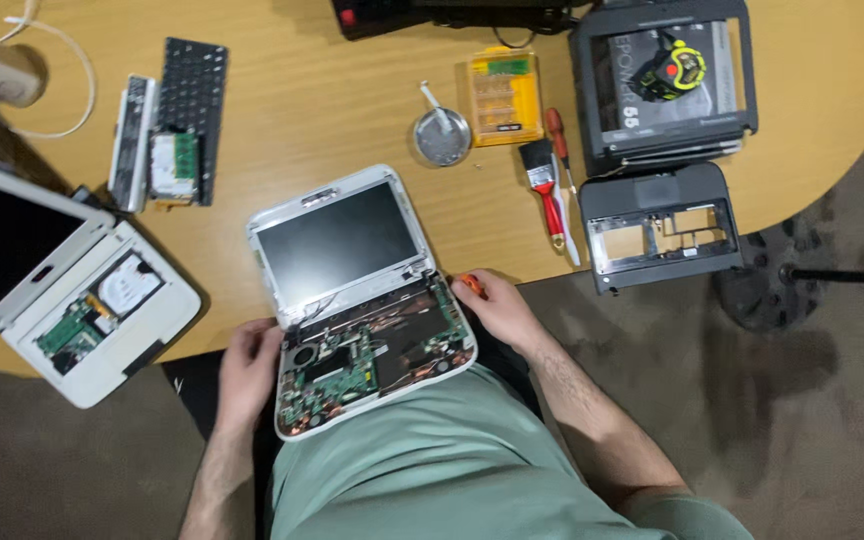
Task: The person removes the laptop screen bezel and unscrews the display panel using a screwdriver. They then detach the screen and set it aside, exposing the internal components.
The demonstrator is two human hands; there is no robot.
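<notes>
A big wooden table [332, 110] fills the top of the view, and the person sits at its edge with a small white laptop [352, 290] half on the table and half on their lap. The laptop is open and its keyboard is already off, so the green board, wires and fan inside show. That part looks done; the boards and screen are not out yet.

To the left lies another white laptop [62, 290], opened up too. A black keyboard [190, 105] rests further up. On the right sit dark plastic frames [662, 225], a red brush [547, 190], a yellow bit box [502, 95] and a little round metal dish [442, 138].

The left hand [249, 365] curls around the laptop's left edge and holds it steady. The right hand [497, 305] is closed on a small orange screwdriver [471, 284], right beside the laptop's right corner.
</notes>
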